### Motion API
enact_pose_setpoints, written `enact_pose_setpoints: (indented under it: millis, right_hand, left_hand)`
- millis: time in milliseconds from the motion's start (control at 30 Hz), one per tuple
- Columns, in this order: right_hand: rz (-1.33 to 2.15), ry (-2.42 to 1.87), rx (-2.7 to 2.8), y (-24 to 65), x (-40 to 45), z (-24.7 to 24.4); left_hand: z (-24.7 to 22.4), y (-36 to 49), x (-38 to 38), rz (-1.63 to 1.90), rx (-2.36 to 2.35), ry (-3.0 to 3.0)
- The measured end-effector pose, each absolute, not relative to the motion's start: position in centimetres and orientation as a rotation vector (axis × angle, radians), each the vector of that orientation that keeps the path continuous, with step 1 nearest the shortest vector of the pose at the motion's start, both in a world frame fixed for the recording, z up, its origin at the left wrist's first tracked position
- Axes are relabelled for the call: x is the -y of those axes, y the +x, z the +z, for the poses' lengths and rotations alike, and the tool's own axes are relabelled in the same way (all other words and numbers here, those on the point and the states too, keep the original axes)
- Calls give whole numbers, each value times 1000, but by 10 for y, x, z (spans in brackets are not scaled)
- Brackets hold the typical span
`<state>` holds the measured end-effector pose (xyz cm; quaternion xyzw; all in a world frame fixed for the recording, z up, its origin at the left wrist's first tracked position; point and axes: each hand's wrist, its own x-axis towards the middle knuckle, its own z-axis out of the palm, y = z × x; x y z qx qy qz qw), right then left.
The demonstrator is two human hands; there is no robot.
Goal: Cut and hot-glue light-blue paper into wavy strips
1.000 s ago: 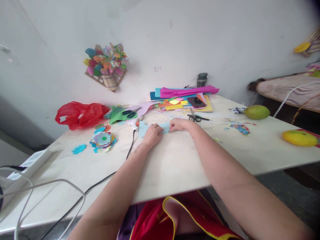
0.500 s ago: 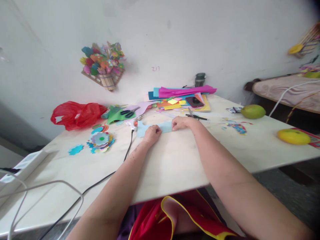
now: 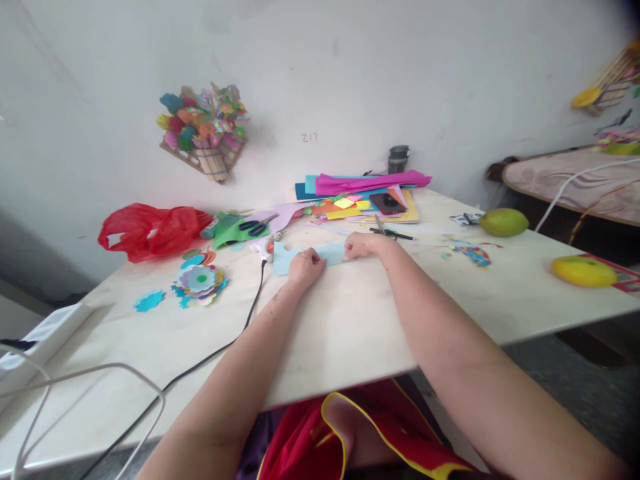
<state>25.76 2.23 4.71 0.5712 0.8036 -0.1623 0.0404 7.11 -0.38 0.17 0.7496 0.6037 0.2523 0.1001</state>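
Observation:
A strip of light blue paper [image 3: 284, 259] lies on the table in front of me, one end with a curved cut-out. My left hand [image 3: 306, 267] rests on its middle, fingers curled and pressed down on the strip. At the strip's right end my right hand [image 3: 359, 247] pinches the edge between thumb and fingers. Just left of the paper sits a white glue gun [image 3: 263, 249] with a black cord. Beyond my right hand lies a pair of scissors [image 3: 385, 231], beside a black pen [image 3: 406, 237].
Paper flowers [image 3: 200, 281] are stacked at the left, near a red plastic bag [image 3: 150, 230]. Dark-handled scissors [image 3: 254, 228] lie on green sheets. Coloured sheets [image 3: 370, 181] and a phone [image 3: 387, 203] lie at the back. A green mango [image 3: 504, 222] and a yellow one [image 3: 584, 272] sit right.
My left hand has shifted very slightly to the right along the paper. The right hand keeps its pinch at the end. The whole view has moved a little.

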Motion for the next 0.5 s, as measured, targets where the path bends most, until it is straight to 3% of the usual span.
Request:
enact_pose_setpoints:
  millis: [500]
  right_hand:
    - [-642, 1776, -2399, 258, -18, 54]
  left_hand:
    - [-3, 72, 7, 757, -1919, 2360]
